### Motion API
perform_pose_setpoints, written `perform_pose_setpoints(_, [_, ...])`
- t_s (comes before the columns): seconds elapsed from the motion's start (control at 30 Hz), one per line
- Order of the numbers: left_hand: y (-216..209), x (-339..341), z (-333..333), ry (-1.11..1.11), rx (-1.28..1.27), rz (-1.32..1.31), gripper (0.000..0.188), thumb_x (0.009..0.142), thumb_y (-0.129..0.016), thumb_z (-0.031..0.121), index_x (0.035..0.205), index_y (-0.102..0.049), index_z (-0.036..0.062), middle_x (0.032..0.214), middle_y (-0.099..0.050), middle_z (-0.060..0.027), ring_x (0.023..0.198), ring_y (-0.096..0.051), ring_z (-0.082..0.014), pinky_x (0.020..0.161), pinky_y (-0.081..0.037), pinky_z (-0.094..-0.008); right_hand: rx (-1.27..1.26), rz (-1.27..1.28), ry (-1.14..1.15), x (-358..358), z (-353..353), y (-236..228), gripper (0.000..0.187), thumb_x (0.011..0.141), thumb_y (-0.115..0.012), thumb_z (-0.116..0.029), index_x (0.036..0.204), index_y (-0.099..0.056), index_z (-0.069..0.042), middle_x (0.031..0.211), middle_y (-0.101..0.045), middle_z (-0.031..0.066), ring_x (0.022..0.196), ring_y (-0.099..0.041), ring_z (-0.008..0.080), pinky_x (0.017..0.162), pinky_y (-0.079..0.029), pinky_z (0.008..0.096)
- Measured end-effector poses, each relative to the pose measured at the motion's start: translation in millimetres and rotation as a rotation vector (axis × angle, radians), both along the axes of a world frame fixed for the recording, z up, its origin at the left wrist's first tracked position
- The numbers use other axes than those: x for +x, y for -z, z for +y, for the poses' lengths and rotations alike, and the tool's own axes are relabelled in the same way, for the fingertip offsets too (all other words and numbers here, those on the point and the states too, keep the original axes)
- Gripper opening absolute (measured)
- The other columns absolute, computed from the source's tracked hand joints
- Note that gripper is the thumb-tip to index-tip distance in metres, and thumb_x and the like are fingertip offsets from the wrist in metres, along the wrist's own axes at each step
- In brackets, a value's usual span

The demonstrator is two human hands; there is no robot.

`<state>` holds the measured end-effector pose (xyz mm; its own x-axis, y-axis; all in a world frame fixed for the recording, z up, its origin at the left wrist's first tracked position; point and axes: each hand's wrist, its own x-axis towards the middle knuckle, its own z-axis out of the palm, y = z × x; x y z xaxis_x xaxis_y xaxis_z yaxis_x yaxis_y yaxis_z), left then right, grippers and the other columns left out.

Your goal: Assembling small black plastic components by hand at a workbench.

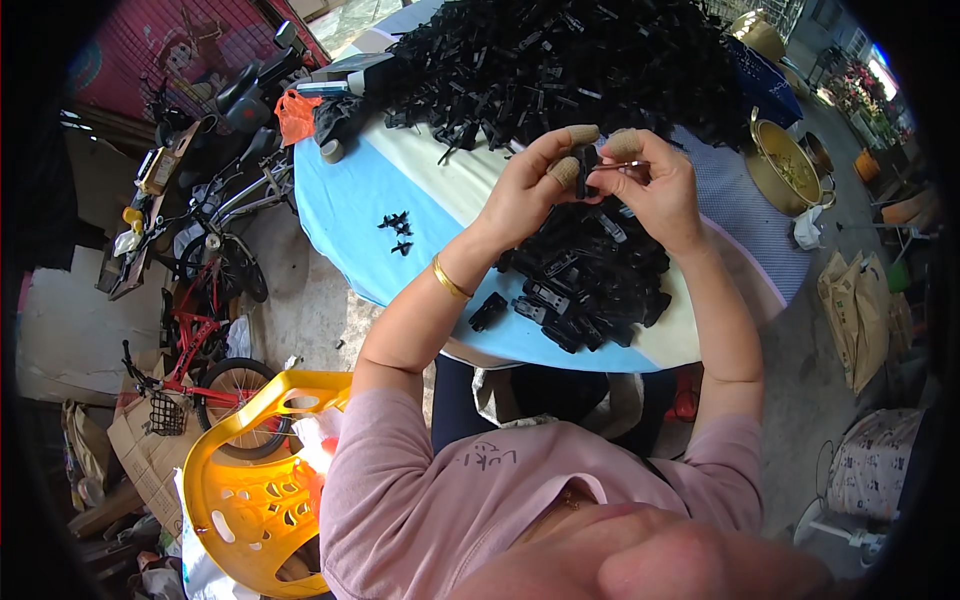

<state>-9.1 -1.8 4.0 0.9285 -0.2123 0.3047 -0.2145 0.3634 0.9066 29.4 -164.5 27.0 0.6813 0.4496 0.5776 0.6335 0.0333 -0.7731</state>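
Observation:
Both hands are raised over the table, fingertips close together, some of them in tan finger covers. My left hand (537, 180) pinches a small black plastic part (586, 172) between thumb and fingers. My right hand (655, 185) is closed beside it around a thin, dark reddish strip or tool (632, 166) whose kind I cannot make out; its tip meets the black part. Below the hands lies a small pile of black plastic parts (585, 285). One loose black part (488, 311) sits at that pile's left side.
A large heap of black parts (560, 70) covers the table's far side. Several tiny black pieces (397, 228) lie on the blue cloth (345, 205). A yellow plastic chair (225, 480) stands at my left, bicycles (215, 240) beyond it. A brass-coloured pot (775, 165) is at the far right.

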Motion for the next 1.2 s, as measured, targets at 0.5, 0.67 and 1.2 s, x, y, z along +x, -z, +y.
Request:
perform_pose_setpoints(0.5, [6.1, 2.0, 0.6, -0.178, 0.158, -0.183, 0.035, 0.082, -0.057, 0.001, 0.113, -0.042, 0.0008, 0.102, -0.055, -0.0079, 0.095, -0.054, -0.013, 0.082, -0.046, -0.025, -0.193, 0.305, -0.139, 6.5, -2.1, 0.6, 0.015, 0.088, -0.051, -0.013, 0.093, -0.06, -0.002, 0.064, -0.051, -0.0028, 0.049, -0.034, -0.0016, 0.042, -0.025, 0.0136])
perform_pose_setpoints(0.67, [5.8, -0.1, -1.7, -0.222, 0.155, -0.227, 0.028, 0.083, -0.055, 0.0, 0.109, -0.044, 0.0001, 0.103, -0.055, -0.009, 0.094, -0.054, -0.0131, 0.082, -0.045, -0.0248, -0.166, 0.353, -0.133, 1.6, -0.2, -0.2, 0.015, 0.089, -0.05, -0.013, 0.09, -0.06, -0.002, 0.061, -0.05, -0.0033, 0.046, -0.033, -0.0013, 0.04, -0.023, 0.0136])
perform_pose_setpoints(1.2, [-8.2, -8.5, -8.1, -0.29, 0.577, -0.376, 0.045, 0.071, -0.07, 0.004, 0.112, -0.05, 0.0018, 0.096, -0.06, -0.0102, 0.083, -0.061, -0.0142, 0.076, -0.048, -0.0253, -0.567, -0.056, 0.616, 110.5, -60.0, 31.2, 0.026, 0.076, -0.059, -0.019, 0.096, -0.064, -0.003, 0.086, -0.065, 0.0148, 0.081, -0.062, 0.0254, 0.073, -0.048, 0.0328])
